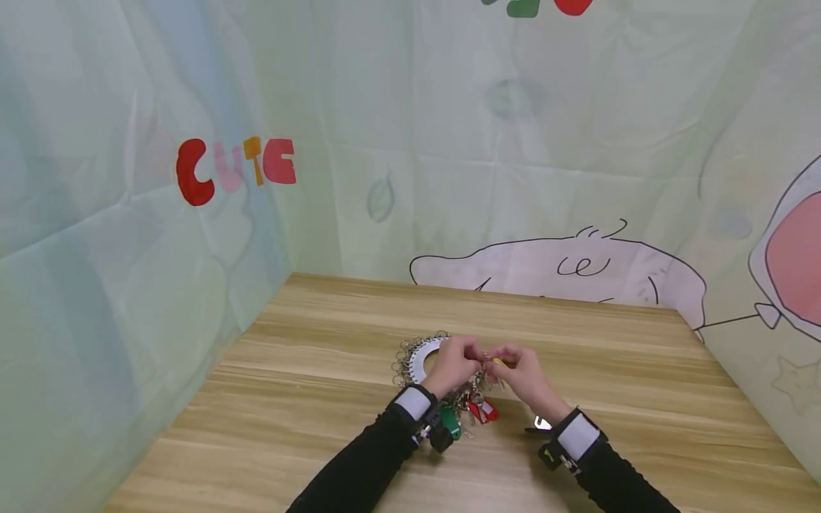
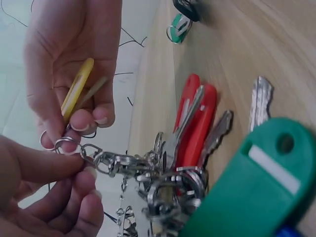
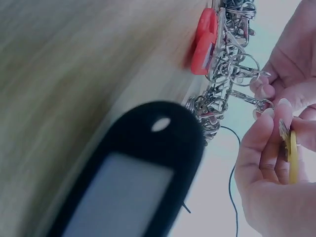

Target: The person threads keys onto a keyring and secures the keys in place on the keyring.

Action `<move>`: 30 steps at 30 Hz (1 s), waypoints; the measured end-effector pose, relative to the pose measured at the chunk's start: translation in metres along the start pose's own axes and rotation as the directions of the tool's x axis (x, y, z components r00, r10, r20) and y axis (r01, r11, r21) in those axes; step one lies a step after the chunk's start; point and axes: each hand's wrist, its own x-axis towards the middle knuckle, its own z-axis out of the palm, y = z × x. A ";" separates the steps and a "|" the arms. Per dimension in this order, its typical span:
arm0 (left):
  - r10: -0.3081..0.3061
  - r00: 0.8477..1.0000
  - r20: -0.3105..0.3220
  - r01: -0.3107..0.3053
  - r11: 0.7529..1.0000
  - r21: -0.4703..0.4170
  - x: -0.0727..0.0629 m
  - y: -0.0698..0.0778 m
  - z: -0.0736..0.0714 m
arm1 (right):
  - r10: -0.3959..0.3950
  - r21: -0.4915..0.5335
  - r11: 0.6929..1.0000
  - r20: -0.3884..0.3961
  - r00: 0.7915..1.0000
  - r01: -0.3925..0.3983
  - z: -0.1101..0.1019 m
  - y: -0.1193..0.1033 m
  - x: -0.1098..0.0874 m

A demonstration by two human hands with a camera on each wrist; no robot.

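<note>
A white hoop (image 1: 418,358) edged with metal clasps lies on the wooden table under my left hand (image 1: 452,365). With thumb and fingers, that hand pinches a small metal ring (image 2: 66,145) at the end of a clasp (image 2: 116,163). Close beside it, my right hand (image 1: 524,374) holds a yellow key tag (image 2: 78,90) with a key (image 2: 94,94). The fingertips of both hands meet at the ring, and they partly hide how it joins the tag. Red key tags (image 2: 197,118) and a green key tag (image 2: 256,182) hang by the clasps.
A black key tag (image 3: 133,173) with a pale label lies near my right wrist. In the left wrist view, a small green tag (image 2: 179,28) sits farther off on the table (image 1: 269,399). Printed cloth walls (image 1: 385,142) stand behind and at both sides.
</note>
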 end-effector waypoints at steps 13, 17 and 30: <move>0.108 0.994 0.004 -0.108 0.992 0.071 0.000 0.000 0.001 | 0.061 0.047 0.997 -0.027 0.998 -0.060 -0.001 -0.002 -0.001; 0.106 0.994 -0.034 -0.105 0.994 0.045 0.000 -0.004 0.002 | -0.093 -0.006 0.996 -0.017 0.996 0.093 0.003 0.002 -0.001; 0.129 0.992 0.003 -0.129 0.987 0.093 0.000 -0.001 -0.001 | 0.015 0.036 0.999 -0.026 1.000 -0.014 0.002 0.001 0.001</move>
